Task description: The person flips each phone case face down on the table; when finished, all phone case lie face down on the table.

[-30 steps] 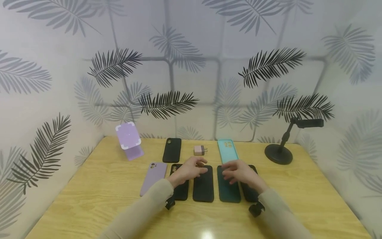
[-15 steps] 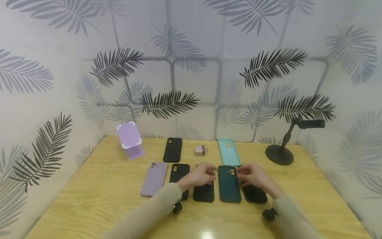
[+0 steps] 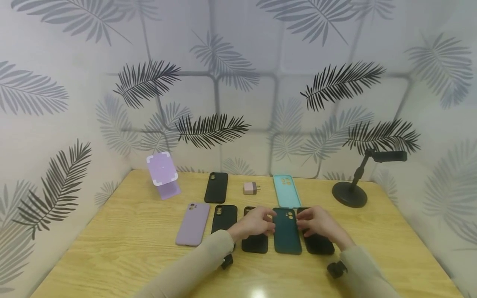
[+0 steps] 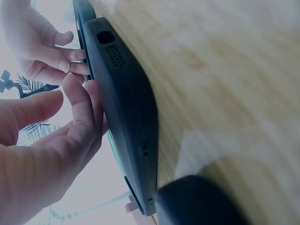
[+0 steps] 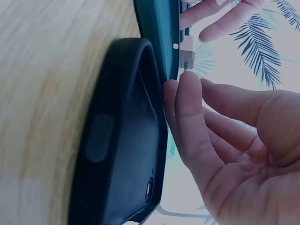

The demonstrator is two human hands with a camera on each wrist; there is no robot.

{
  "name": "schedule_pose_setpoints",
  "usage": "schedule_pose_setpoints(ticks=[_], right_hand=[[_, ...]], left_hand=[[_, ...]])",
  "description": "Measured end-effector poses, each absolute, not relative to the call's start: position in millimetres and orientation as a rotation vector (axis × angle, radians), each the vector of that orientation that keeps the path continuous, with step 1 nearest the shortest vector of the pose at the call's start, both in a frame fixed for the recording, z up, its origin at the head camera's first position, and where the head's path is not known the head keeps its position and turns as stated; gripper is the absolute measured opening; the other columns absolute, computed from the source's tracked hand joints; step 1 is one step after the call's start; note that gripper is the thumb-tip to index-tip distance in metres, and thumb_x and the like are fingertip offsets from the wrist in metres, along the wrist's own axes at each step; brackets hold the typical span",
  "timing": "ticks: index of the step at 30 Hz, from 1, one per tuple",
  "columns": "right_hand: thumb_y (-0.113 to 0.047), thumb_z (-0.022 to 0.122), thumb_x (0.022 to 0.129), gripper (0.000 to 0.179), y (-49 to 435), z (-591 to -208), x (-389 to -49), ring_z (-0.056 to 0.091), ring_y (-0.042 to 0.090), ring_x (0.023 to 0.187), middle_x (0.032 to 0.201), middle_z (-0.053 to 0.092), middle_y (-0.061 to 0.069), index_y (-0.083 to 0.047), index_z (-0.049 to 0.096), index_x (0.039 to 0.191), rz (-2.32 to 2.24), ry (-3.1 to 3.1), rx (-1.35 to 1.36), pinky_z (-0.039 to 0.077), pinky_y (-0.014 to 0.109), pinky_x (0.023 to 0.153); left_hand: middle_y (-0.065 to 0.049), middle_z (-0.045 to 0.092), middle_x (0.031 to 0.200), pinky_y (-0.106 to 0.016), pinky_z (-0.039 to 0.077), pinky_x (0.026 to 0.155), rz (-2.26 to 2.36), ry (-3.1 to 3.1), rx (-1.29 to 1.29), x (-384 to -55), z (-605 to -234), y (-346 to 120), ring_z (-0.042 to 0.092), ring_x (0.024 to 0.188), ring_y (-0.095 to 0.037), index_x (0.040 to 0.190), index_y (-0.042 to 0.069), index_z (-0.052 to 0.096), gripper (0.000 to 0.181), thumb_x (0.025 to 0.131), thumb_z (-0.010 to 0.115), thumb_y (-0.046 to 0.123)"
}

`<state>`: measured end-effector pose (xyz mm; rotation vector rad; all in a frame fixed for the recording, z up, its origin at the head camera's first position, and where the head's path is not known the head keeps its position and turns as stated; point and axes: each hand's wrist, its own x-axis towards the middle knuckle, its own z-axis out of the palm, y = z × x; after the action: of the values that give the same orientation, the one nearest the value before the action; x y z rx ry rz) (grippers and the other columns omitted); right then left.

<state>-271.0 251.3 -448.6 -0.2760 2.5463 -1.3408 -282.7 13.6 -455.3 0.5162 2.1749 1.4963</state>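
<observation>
Left hand and right hand have shifted toward three o'clock within a second; both flank the green case at nine and three, fingers loosely parted.

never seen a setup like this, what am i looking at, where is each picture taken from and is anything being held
There is no machine here: a person works with bare left hand and right hand. The wide view comes from a camera worn on the head. The two close views come from small cameras on the left wrist and right wrist.

On the light wooden table lie four black phone cases, a lavender phone case, a dark green phone case, a turquoise phone case and a pink-and-grey plug. A purple stand and a black round-based stand stand behind.

Nothing is lifted. The loosely bent fingers are at either side of the dark green case; whether they touch it is hard to tell.
</observation>
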Motion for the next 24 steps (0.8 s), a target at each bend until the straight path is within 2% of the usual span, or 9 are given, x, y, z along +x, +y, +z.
schedule_pose_setpoints(ticks=[5, 9, 13, 19, 24], right_hand=[[-0.001, 0.064, 0.091, 0.030, 249, -448, -271, 0.070, 0.024, 0.083, 0.109, 0.069, 0.028, 0.016, 0.062, 0.116, -1.301, 2.585, -0.257, 0.061, 0.036, 0.064], [-0.001, 0.066, 0.090, 0.029, 246, -448, -271, 0.070, 0.024, 0.082, 0.106, 0.070, 0.027, 0.016, 0.064, 0.114, -1.285, 2.607, -0.259, 0.061, 0.036, 0.063], [-0.002, 0.066, 0.091, 0.029, 244, -449, -271, 0.071, 0.026, 0.083, 0.106, 0.070, 0.027, 0.016, 0.064, 0.114, -1.305, 2.586, -0.262, 0.061, 0.037, 0.065], [-0.009, 0.065, 0.094, 0.031, 240, -452, -272, 0.072, 0.026, 0.088, 0.108, 0.071, 0.023, 0.011, 0.065, 0.118, -1.366, 2.486, -0.245, 0.061, 0.039, 0.071], [-0.018, 0.063, 0.097, 0.037, 239, -453, -274, 0.072, 0.027, 0.093, 0.108, 0.072, 0.021, 0.009, 0.063, 0.122, -1.415, 2.420, -0.252, 0.061, 0.039, 0.075]], left_hand=[[-0.027, 0.061, 0.124, -0.039, 0.060, 0.074, 1.494, 2.188, 0.510, -282, -455, 15, 0.069, 0.090, -0.032, 0.133, -0.006, 0.053, 0.041, 0.093, 0.059, -0.003], [-0.025, 0.056, 0.133, -0.039, 0.059, 0.077, 1.489, 2.216, 0.512, -281, -455, 13, 0.066, 0.100, -0.030, 0.135, -0.006, 0.053, 0.042, 0.093, 0.060, -0.001], [-0.022, 0.056, 0.133, -0.039, 0.058, 0.080, 1.534, 2.224, 0.498, -282, -455, 12, 0.063, 0.106, -0.026, 0.136, -0.005, 0.052, 0.043, 0.094, 0.060, 0.001], [-0.021, 0.055, 0.127, -0.039, 0.058, 0.082, 1.643, 2.203, 0.453, -284, -453, 11, 0.065, 0.095, -0.023, 0.137, -0.001, 0.051, 0.047, 0.092, 0.062, -0.001], [-0.020, 0.055, 0.126, -0.040, 0.058, 0.084, 1.698, 2.159, 0.437, -284, -451, 11, 0.066, 0.094, -0.025, 0.140, 0.004, 0.049, 0.053, 0.090, 0.066, 0.001]])
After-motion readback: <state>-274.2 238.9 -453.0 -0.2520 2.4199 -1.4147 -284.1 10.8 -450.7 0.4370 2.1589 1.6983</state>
